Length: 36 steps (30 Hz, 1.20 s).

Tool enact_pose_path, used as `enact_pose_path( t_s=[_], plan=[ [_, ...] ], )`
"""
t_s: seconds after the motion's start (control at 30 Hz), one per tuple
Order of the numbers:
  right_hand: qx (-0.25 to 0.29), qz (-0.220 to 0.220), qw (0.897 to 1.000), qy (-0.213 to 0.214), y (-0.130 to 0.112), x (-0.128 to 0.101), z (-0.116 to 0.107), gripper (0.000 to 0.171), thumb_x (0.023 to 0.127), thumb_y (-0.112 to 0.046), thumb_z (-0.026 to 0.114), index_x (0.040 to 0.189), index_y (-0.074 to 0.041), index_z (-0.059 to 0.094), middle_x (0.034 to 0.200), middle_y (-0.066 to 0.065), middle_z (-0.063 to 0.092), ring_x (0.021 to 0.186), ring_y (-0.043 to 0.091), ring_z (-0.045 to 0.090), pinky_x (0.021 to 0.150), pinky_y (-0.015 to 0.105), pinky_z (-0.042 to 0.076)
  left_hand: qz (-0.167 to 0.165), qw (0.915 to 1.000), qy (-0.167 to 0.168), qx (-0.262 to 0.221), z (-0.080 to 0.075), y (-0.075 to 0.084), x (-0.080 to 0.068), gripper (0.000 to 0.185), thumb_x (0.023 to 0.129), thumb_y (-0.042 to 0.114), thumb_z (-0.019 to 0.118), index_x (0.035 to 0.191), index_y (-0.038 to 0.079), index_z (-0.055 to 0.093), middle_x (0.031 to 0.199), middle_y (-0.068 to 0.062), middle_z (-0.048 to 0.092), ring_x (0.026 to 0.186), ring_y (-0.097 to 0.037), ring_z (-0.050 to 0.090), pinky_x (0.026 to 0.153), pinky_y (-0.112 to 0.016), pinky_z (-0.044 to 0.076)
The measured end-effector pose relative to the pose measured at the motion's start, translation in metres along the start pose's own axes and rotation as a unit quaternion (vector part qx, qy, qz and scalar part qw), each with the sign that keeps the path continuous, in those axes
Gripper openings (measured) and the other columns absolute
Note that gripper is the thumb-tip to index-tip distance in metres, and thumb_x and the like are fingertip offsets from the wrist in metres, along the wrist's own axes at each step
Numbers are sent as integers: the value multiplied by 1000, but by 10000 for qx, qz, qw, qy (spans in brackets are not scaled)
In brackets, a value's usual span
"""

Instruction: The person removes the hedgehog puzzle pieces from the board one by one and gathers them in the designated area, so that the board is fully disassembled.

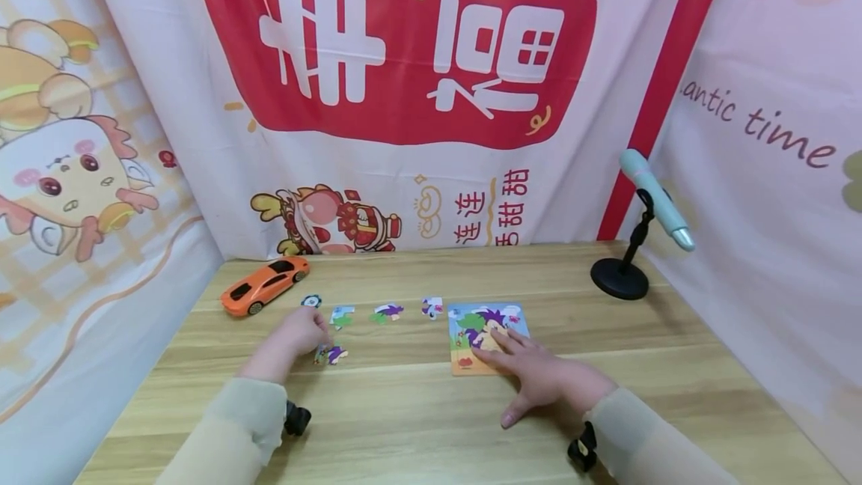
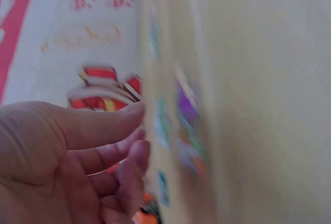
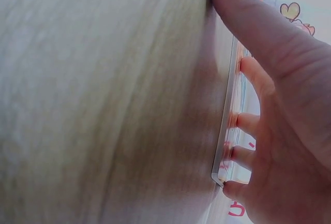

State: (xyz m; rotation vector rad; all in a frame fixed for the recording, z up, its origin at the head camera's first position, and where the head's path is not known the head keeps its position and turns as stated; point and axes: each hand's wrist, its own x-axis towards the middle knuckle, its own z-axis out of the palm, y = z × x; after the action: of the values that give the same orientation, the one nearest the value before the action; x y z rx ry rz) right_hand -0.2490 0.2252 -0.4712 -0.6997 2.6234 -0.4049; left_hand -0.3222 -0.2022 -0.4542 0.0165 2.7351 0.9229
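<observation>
The right hand (image 1: 539, 373) is lying flat on the puzzle board (image 1: 486, 335) on the tabletop (image 1: 417, 410), its grip released. The left hand (image 1: 299, 331) is resting beside loose puzzle pieces (image 1: 330, 355); its fingers are loosely curled, grasping nothing I can see.

Person, two bare hands. Left hand (image 1: 299, 331) lower left of centre in the head view; right hand (image 1: 539, 373) lower right of centre. Both forearms in pale beige-green long sleeves of soft, slightly sheer fabric, cuffs gathered at the wrists. A small black device is strapped under each wrist, by the cuff. No rings or watch visible.
</observation>
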Motion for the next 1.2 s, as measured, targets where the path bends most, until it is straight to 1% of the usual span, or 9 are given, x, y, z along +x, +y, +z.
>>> enact_pose_path(
  t_s=[0.13,0.2,0.3,0.47,0.63,0.73,0.9,1.0,1.2],
  plan=[
    [36,103,9999,-42,-3,1,-3,106,63,-69,76,153,-48,25,165,5,4,147,40,-1,108,70,8,538,9962,-683,75,13,49,-10,15,83,9,75,93,7,63,84,-7,60,74,-25,56,62,-36,46],
    [25,105,9999,-40,-4,2,-4,105,63,-69,76,153,-48,25,165,4,5,147,40,-1,108,70,9,892,9907,-1024,-60,23,71,-13,19,84,12,76,98,7,64,85,-7,61,77,-28,59,65,-38,48],
    [23,66,10000,-44,-5,4,-5,104,64,-69,76,153,-48,26,165,5,6,147,40,-1,108,70,10,1332,9820,-1291,-344,43,98,-11,23,85,14,76,104,7,65,87,-6,62,82,-31,61,68,-41,50],
    [-17,30,10000,-63,-6,6,-5,104,63,-69,76,153,-46,27,165,6,7,147,41,0,108,70,11,1818,9768,-1104,-265,81,132,5,24,84,14,76,106,7,67,88,-3,63,80,-23,60,70,-37,50],
    [-84,-36,10000,-14,-5,7,-6,106,63,-67,77,154,-44,27,164,8,6,147,42,2,108,69,12,1888,9799,-649,42,115,163,23,30,83,19,78,110,9,69,103,-6,66,89,-21,60,80,-40,49],
    [-86,-113,9999,2,-5,6,-6,106,63,-67,77,154,-41,29,164,9,7,146,43,2,108,69,12,1727,9834,-525,165,132,177,27,38,81,23,81,113,8,67,109,-8,66,94,-23,59,85,-42,49],
    [-200,-342,9991,122,-4,3,-3,106,64,-68,77,154,-31,34,163,13,9,146,44,3,108,68,14,1518,9852,-386,696,153,186,26,50,75,33,86,110,7,62,101,-7,61,90,-24,57,81,-42,49],
    [-206,-395,9987,233,-4,1,-1,107,63,-67,78,153,-27,36,163,15,10,146,44,4,108,67,16,1492,9842,-244,923,159,189,26,51,72,35,87,107,7,61,98,-7,60,88,-24,56,80,-41,49],
    [10,-77,9995,320,-4,-6,0,104,62,-67,79,152,-32,38,162,19,10,145,46,6,108,67,18,1442,9861,-217,801,165,190,27,49,74,33,87,107,9,60,100,-7,59,90,-24,55,81,-41,49]
  ],
)
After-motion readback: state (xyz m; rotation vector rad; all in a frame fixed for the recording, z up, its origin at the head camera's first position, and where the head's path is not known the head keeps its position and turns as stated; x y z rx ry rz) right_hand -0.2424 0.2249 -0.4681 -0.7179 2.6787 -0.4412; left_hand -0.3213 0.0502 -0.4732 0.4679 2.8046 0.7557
